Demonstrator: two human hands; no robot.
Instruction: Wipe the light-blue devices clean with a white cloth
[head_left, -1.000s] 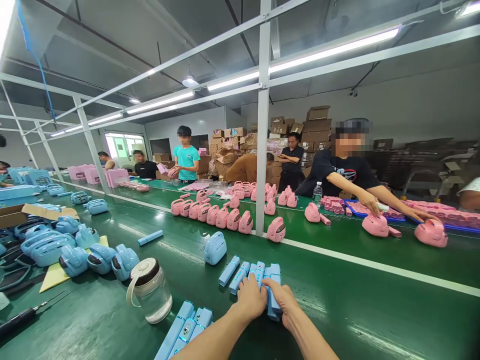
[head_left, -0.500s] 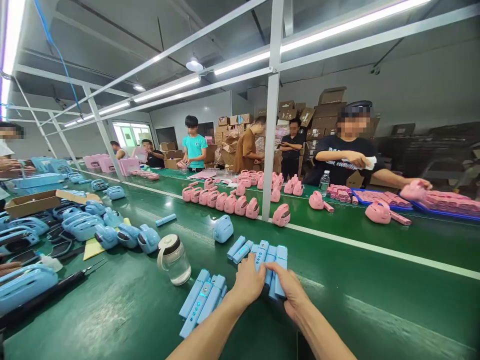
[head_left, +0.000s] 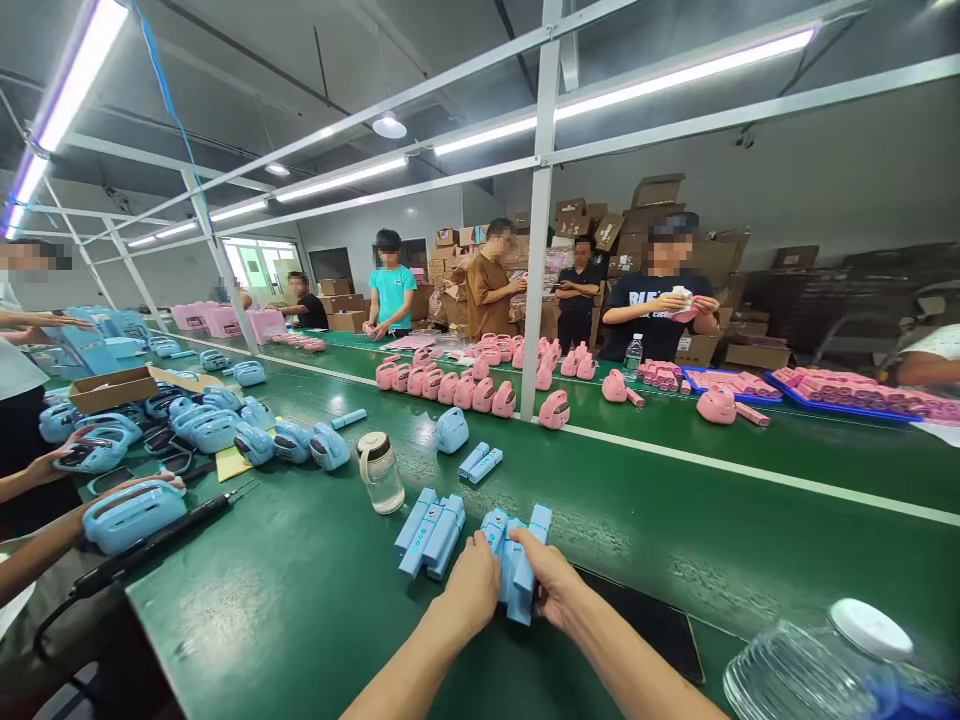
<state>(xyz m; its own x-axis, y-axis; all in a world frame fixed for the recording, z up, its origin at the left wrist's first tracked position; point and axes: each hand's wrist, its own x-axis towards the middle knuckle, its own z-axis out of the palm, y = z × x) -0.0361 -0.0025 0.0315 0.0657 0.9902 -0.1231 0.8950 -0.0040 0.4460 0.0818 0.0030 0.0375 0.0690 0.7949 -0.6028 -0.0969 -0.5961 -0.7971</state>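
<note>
My left hand (head_left: 476,585) and my right hand (head_left: 551,580) close from both sides around a cluster of light blue plastic bars (head_left: 516,575), low over the green table or resting on it. One bar shows a row of small buttons and a round mark at its end. My fingertips are partly hidden behind the bars. Just left of my left hand lies a stack of similar blue bars (head_left: 431,530). Beyond my hands, two more blue bars (head_left: 480,463) lie side by side, near a blue handled case (head_left: 451,430).
A lidded glass jug (head_left: 381,475) stands left of the stack. A dark phone (head_left: 645,615) lies beside my right forearm, and a large clear bottle (head_left: 810,665) is at lower right. At left, another person's hands touch blue cases near a power screwdriver (head_left: 157,540). Pink cases (head_left: 450,390) line the far side.
My hands have drawn the cluster of bars nearer to me and closer to the left stack, leaving the two bars behind. The view has shifted, bringing the phone and large bottle into sight.
</note>
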